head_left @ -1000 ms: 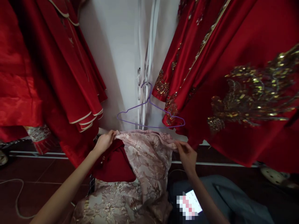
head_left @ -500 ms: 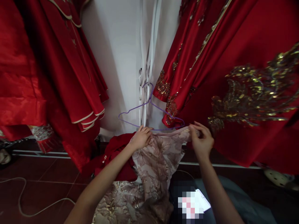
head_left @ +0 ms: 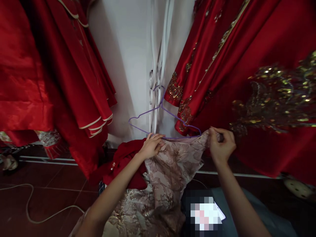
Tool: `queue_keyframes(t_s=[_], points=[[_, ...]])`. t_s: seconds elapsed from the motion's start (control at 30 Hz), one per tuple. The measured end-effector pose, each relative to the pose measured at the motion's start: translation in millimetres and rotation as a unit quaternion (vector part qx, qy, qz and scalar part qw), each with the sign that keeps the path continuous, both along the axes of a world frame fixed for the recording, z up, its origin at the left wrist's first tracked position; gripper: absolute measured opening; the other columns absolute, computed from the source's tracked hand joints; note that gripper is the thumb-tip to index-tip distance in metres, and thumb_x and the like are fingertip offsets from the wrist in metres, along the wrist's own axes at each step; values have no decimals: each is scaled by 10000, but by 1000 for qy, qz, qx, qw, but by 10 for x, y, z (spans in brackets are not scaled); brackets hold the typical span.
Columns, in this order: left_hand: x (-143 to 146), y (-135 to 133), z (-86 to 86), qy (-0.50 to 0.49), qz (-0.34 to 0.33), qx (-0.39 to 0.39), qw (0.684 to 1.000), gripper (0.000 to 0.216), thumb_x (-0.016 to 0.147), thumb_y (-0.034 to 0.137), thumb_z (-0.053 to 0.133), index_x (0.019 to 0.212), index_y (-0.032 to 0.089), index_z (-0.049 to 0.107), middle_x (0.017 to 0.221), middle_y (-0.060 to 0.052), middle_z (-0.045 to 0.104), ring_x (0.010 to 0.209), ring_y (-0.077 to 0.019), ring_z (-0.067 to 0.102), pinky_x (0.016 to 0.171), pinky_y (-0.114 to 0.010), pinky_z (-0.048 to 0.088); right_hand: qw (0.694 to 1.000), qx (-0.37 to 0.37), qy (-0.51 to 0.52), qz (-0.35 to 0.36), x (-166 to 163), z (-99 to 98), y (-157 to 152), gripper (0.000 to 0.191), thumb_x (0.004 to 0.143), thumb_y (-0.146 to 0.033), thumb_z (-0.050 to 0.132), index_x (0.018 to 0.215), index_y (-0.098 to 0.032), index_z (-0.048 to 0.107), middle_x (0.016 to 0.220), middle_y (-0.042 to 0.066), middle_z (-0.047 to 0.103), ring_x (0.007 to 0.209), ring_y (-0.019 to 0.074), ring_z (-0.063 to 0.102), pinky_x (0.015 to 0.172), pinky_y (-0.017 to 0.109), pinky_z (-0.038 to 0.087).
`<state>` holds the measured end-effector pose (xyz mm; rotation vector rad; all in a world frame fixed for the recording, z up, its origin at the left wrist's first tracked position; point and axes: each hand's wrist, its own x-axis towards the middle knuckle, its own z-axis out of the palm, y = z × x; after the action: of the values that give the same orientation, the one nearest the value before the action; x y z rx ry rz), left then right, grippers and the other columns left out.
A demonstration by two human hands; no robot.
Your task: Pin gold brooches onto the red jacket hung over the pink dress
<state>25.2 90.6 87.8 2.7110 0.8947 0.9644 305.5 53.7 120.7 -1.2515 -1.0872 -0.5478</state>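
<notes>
A pale pink brocade garment (head_left: 168, 171) with a gold floral pattern is stretched between my hands and falls toward my lap. My left hand (head_left: 151, 144) pinches its top edge near the middle, just under a purple wire hanger (head_left: 165, 113) that hangs on a white rack (head_left: 158, 65). My right hand (head_left: 221, 142) is closed on the garment's right corner, held up at the hanger's right end. A dark red cloth (head_left: 124, 161) lies bunched under my left forearm.
Red satin garments (head_left: 49, 72) hang at the left. Red gowns with gold sequin embroidery (head_left: 259, 85) hang at the right, close to my right hand. A white wall (head_left: 125, 59) is behind. A white cable (head_left: 37, 210) lies on the dark floor.
Both hands have lifted the pink garment's top edge up to the hanger's lower bar. My left hand shifted right from the garment's left corner; my right hand moved up and right.
</notes>
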Motion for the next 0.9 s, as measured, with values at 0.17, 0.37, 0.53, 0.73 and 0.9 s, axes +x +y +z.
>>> queue_keyframes(t_s=[0.17,0.37,0.53,0.73,0.9], points=[[10,-133,59,-5,-7,-3,1000,186,892,244,393,912,227,578,1313,-18,505,1219,-170,414,1056,-410,202,998,-1,-36,42,-138,204,119,219,797,-333,592,867,-152,694,848,72,617,826,167,570,772,282,446],[16,-194,44,-19,7,-14,1000,209,896,258,386,928,232,591,1326,-16,496,1232,-176,402,1061,-417,193,999,-5,-23,24,-22,219,96,203,805,-329,588,869,-166,691,833,88,648,821,179,579,778,282,433],[-36,-152,46,-17,10,-27,999,210,878,255,413,959,234,606,1307,-40,512,1242,-197,398,1070,-435,185,1000,9,16,3,179,152,65,219,797,-351,593,868,-172,697,830,102,668,816,202,587,781,310,432],[-7,-153,51,-12,7,-25,1000,213,871,248,430,977,239,614,1317,-39,504,1248,-201,394,1069,-439,185,996,-14,-14,86,19,299,129,221,783,-356,612,881,-178,700,841,70,644,829,181,574,779,312,443],[32,-177,56,-35,-2,-39,999,191,877,240,419,929,231,603,1313,-20,511,1237,-170,411,1082,-418,168,990,-52,-44,126,-366,436,246,230,780,-385,606,876,-201,703,883,52,608,843,184,571,764,330,451]])
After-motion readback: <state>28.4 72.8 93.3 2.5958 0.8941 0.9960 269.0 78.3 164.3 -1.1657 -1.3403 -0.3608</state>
